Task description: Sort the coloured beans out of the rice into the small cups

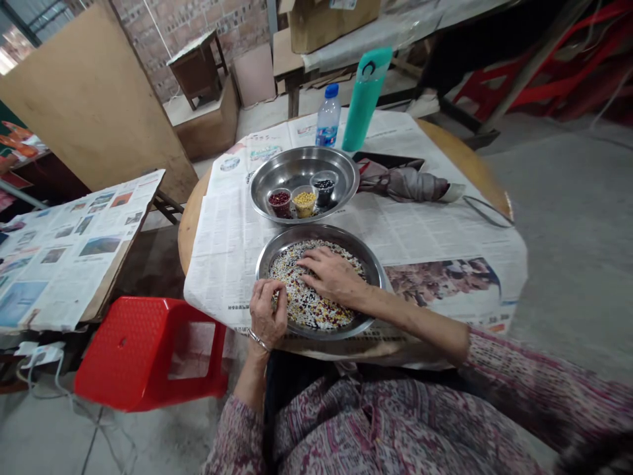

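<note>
While the fingers (263, 291) of the left hand (267, 315) bunch into a tight pinch at the edge of the bean mix (309, 307), it is too small to tell whether they hold any grains. The fingers (312, 260) of the right hand (332, 276) lie spread and slightly curved on top of the mix, palm down, gripping nothing. A metal bangle (260, 340) circles the left wrist, and patterned sleeves (237, 439) cover both forearms up to a point short of the wrists.

The mix of white, black, yellow and red beans is spread across a steel basin (316, 232), which sits on newspaper (232, 257) over a round wooden tabletop (189, 227). Just beyond it, a second basin (301, 161) holds three small cups (304, 201) of red, yellow and black beans. Past that stand a plastic bottle (328, 115) and a teal flask (363, 99), both upright, and a folded grey umbrella (405, 185) lies to the right. A red stool (148, 353) stands to the left, beside a second table covered in newspaper (74, 251).
</note>
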Demonstrator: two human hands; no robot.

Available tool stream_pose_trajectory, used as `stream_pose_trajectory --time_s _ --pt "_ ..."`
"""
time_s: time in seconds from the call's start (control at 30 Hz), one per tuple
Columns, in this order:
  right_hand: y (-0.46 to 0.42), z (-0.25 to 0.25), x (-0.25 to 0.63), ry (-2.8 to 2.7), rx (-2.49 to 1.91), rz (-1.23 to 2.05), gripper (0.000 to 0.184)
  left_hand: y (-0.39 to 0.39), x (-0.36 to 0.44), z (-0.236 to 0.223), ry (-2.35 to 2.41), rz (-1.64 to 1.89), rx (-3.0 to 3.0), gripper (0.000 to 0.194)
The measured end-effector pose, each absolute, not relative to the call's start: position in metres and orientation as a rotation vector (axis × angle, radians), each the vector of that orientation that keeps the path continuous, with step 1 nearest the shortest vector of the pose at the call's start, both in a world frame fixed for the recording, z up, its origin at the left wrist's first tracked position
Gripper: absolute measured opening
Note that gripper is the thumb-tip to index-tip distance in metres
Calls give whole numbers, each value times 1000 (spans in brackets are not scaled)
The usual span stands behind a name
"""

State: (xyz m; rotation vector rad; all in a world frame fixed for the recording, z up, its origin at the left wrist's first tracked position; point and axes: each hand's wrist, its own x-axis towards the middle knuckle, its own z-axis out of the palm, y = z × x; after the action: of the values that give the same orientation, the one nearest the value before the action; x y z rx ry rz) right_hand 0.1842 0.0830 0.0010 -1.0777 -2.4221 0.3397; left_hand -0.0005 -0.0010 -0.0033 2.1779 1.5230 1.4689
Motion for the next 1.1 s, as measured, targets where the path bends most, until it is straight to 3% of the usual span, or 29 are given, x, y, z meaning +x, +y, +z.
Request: stream_pose_trajectory --time_s 0.3,0.7,1.1 --pt "51 11 183 -2717 -514 455 15 -2 0 -2 1551 1456 2184 9" --pt "89 -3 221 -2462 -1005 194 19 -1 0 -1 1521 1478 2184 12" --pt "49 6 219 -2565 -775 353 17 -1 0 0 1535 1459 2182 11"
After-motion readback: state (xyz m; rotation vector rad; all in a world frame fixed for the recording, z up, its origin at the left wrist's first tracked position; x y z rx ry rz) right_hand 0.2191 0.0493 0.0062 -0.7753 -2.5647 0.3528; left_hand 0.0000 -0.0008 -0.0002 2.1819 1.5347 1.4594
